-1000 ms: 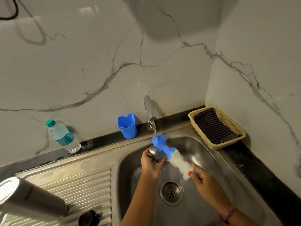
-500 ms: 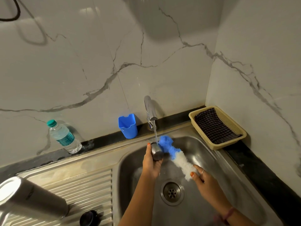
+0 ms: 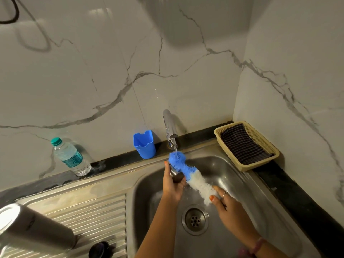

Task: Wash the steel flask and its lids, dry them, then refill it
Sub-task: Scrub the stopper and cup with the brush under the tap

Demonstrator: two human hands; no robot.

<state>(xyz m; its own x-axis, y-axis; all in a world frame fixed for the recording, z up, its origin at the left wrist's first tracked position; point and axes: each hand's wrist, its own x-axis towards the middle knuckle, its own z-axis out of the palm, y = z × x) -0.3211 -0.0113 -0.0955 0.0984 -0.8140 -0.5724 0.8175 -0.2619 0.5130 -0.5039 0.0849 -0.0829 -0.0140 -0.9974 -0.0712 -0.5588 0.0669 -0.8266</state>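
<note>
Over the sink basin (image 3: 242, 185), my left hand (image 3: 172, 185) grips a small steel lid (image 3: 176, 176) just below the running tap (image 3: 170, 127). My right hand (image 3: 226, 203) holds a blue and white bottle brush (image 3: 188, 173) by its lower end, and the blue tip lies under the water stream beside the lid. The steel flask (image 3: 29, 231) stands upside down on the ribbed draining board at the lower left. A small black lid (image 3: 99, 249) lies next to it at the bottom edge.
A blue plastic cup (image 3: 144, 144) stands on the dark ledge left of the tap. A clear water bottle (image 3: 69, 157) with a green cap stands further left. A beige basket (image 3: 260, 138) holding a dark checked cloth sits in the right corner. The drain (image 3: 194, 219) lies between my forearms.
The brush tip has swung left, back under the water stream above the lid. My left hand with the lid has shifted slightly; my right hand has barely moved.
</note>
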